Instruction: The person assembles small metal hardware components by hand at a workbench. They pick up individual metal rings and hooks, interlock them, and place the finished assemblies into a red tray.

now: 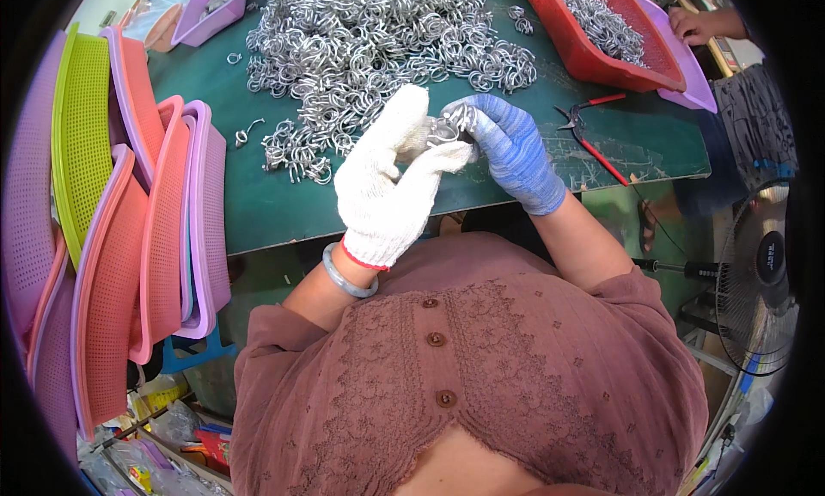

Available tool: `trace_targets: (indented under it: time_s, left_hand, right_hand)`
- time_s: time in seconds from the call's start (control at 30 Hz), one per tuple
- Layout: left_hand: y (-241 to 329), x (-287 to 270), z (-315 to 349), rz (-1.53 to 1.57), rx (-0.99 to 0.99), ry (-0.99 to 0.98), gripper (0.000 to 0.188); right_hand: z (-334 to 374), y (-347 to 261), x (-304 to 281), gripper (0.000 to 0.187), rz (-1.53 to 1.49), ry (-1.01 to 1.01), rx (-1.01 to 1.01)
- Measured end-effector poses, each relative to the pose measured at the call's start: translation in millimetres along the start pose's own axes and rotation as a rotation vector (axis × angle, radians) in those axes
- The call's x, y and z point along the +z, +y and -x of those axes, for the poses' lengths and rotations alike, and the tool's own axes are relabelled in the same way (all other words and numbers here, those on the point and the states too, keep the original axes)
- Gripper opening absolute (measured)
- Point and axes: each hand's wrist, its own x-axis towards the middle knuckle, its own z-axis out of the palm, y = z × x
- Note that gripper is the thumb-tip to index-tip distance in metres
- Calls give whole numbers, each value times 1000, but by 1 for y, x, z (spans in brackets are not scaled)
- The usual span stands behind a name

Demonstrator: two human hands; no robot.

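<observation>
My left hand (387, 182) wears a white knitted glove with a red cuff, and a grey bangle sits on that wrist. My right hand (514, 150) wears a blue glove. Both hands meet above the green table (266, 208) and pinch the same small silver metal ring piece (449, 125) between their fingertips. Just beyond the hands lies a big heap of silver metal rings (378, 40), spread over the table's far half. A few loose rings (296, 156) lie at the heap's near left edge.
Red-handled cutters (593, 139) lie on the table to the right. A red basket (601, 32) of rings sits in a purple tray at far right, near another person's hand (700, 23). Stacked pink, purple and green baskets (129, 238) stand at left. A fan (760, 277) stands at right.
</observation>
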Motion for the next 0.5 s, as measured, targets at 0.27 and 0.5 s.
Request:
trace_targets:
  time_s: [0.27,0.5]
  left_hand:
    - [-4,-5,-4,-31,-24,12,54]
    - [0,-4,-4,17,-50,22,55]
  right_hand:
    - [-4,-1,1,23,4,-39,69]
    - [-2,-6,1,24,61,-24,-24]
